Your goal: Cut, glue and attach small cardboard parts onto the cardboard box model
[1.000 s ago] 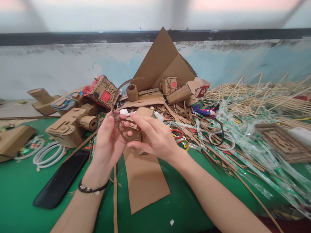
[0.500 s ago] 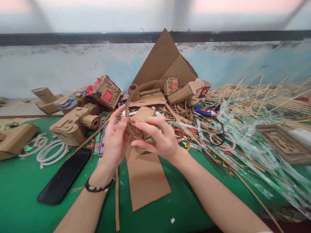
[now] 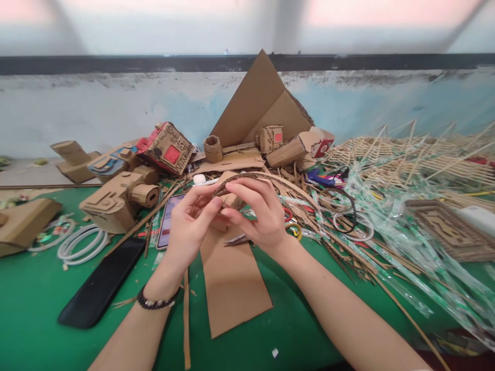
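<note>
Between my two hands is a curved strip of corrugated cardboard [image 3: 247,178], its long tail arching away to the right. My left hand [image 3: 195,216] pinches the near end of the strip between thumb and fingers. From the other side, my right hand [image 3: 257,214] grips the same strip with fingers bent over it; part of the strip is hidden by the fingers. Below the hands lies a flat cardboard sheet [image 3: 235,288] on the green table. A pointed metal tool tip, perhaps scissors [image 3: 236,240], shows beneath my right hand.
Left stand cardboard camera models [image 3: 112,201], a coiled white tube [image 3: 83,245], a phone [image 3: 166,221] and a black flat piece [image 3: 102,281]. Cardboard scraps, a cardboard ring [image 3: 213,149] and a folded sheet [image 3: 251,98] lie behind. Plastic strips [image 3: 386,232] and thin sticks [image 3: 386,149] fill the right.
The cardboard strip has swung from a loop rising up at the left to a low arc reaching right. Both hands have shifted their grip on it, staying close together.
</note>
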Motion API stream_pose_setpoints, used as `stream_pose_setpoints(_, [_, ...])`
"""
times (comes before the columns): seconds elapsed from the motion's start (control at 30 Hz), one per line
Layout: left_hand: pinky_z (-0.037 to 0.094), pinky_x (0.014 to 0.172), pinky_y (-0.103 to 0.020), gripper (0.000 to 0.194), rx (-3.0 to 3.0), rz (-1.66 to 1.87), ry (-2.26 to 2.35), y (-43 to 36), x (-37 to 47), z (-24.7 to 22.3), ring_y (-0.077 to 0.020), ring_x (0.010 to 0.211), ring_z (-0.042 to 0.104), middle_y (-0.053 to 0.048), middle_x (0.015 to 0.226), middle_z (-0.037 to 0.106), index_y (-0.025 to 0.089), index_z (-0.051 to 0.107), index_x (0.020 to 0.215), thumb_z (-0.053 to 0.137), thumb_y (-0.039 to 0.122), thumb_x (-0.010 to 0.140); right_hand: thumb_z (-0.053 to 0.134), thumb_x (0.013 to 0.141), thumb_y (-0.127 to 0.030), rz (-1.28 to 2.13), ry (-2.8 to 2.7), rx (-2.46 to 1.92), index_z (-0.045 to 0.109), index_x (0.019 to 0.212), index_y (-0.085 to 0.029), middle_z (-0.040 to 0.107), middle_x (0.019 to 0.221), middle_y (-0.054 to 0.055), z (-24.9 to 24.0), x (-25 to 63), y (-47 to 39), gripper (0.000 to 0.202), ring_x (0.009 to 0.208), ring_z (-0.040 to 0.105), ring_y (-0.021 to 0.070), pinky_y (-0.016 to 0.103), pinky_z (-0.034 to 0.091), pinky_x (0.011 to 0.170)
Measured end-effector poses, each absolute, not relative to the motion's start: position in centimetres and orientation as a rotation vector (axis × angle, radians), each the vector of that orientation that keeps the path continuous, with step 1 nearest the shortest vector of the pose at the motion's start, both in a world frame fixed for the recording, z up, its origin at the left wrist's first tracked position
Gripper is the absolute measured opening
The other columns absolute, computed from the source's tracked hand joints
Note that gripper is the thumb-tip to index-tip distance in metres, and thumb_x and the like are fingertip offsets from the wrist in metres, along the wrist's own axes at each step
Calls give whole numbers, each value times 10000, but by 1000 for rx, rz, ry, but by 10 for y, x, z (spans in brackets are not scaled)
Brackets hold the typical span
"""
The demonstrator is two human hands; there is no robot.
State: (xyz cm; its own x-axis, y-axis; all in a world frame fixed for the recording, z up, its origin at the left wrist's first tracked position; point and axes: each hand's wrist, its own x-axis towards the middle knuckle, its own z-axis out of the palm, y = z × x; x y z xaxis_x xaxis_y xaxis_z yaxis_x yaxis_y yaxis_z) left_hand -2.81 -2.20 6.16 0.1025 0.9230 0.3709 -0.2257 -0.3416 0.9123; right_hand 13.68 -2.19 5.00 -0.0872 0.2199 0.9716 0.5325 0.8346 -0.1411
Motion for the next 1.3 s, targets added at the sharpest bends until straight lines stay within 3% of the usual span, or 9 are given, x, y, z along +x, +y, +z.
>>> stream_pose_setpoints(0.13, [594,578,-202,259,1397,1487,787,-26,-24,66,-175,725,760,-47,858,784,186,704,913,895,326,812,611,1038,-368,-280,-1690,-623,504,1524,-299,641,1335,121,47,137,-22,503,1256,651,272,440,601,1053])
stream_pose_setpoints(0.23, [576,505,-208,343,1348,1464,815,-26,-24,68,-169,599,740,-35,800,778,196,627,889,886,406,813,546,1061,-442,-291,-1666,-635,466,1503,-309,627,1340,131,45,138,-21,468,1286,632,279,467,624,1017])
stream_pose_setpoints(0.33, [572,460,-225,387,1283,1386,752,-24,-27,68,-144,485,686,-11,795,774,218,563,908,860,455,835,530,1069,-423,-102,-1525,-713,473,1430,-293,615,1315,125,46,137,-19,387,1186,675,244,447,634,962])
stream_pose_setpoints(0.53, [541,427,-211,353,1295,1287,676,-25,-24,67,-129,481,645,25,700,698,215,585,863,882,401,817,623,1015,-400,227,-1573,-791,636,1113,-225,683,933,36,48,136,-21,201,868,687,185,333,592,816])
stream_pose_setpoints(0.63, [517,436,-195,307,1380,1254,679,-28,-20,67,-113,468,626,25,653,674,205,616,850,860,392,848,614,1012,-407,275,-1622,-887,648,1001,-225,716,932,50,43,136,-22,185,855,692,202,326,582,772])
stream_pose_setpoints(0.83, [506,441,-198,283,1395,1240,674,-28,-20,65,-119,486,631,4,685,700,199,672,917,850,411,856,601,1009,-386,360,-1590,-843,646,953,-227,699,859,21,35,136,-14,174,776,676,186,299,570,687])
stream_pose_setpoints(1.17, [522,394,-190,316,1445,1307,794,-28,-26,66,-133,499,632,3,656,684,198,615,849,847,412,852,648,1014,-429,461,-1604,-785,720,1052,-225,778,998,36,46,141,-16,219,891,742,175,271,604,745])
stream_pose_setpoints(1.3, [571,428,-232,341,1381,1276,768,-24,-29,63,-167,547,683,-38,741,731,188,698,903,809,509,866,647,1011,-410,367,-1590,-784,702,963,-215,755,917,27,45,141,-16,209,827,715,168,285,587,738])
